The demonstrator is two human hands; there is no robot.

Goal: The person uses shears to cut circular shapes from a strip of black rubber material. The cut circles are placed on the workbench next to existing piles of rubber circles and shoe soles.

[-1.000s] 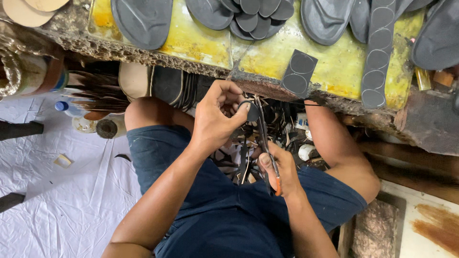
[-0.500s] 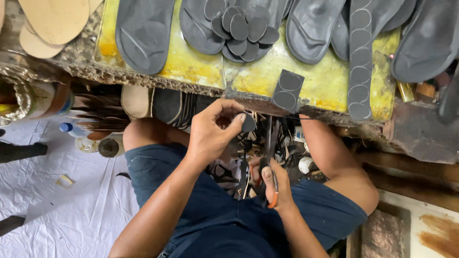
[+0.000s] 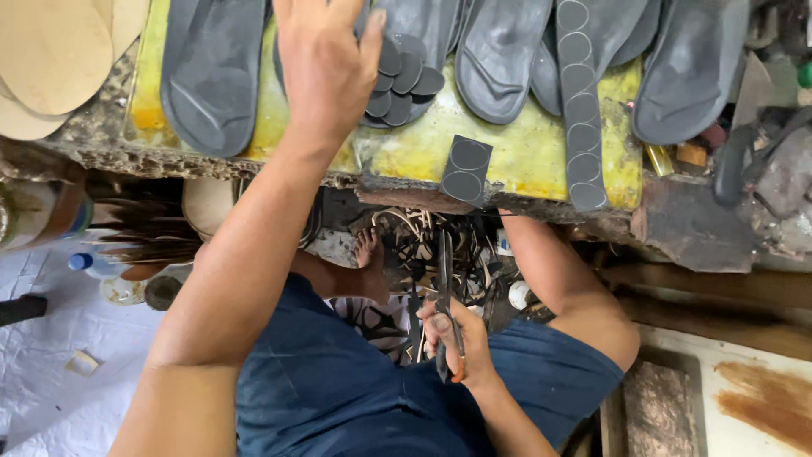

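Observation:
My left hand [image 3: 326, 68] reaches up onto the yellow workbench [image 3: 406, 152], palm down with fingers spread, beside a pile of small dark round rubber discs [image 3: 406, 72]. What lies under the palm is hidden. My right hand [image 3: 452, 343] stays low over my lap in blue shorts, shut on dark scissors [image 3: 444, 271] whose blades point up toward the bench. A short dark rubber piece with two marked circles [image 3: 465, 169] hangs over the bench edge above the scissors. A long dark strip with a row of circles [image 3: 579, 101] lies to its right.
Dark shoe soles [image 3: 211, 76] [image 3: 689, 68] lie along the bench. Tan insoles [image 3: 51, 51] sit at the top left. Rubber scraps and my bare foot [image 3: 368, 254] are under the bench. A blue-capped bottle [image 3: 80, 262] lies on white sheeting [image 3: 51, 355] at the left.
My left hand has left the scissors and moved up onto the bench by the disc pile. The right hand has lowered slightly with the scissors. The view has moved closer to the bench.

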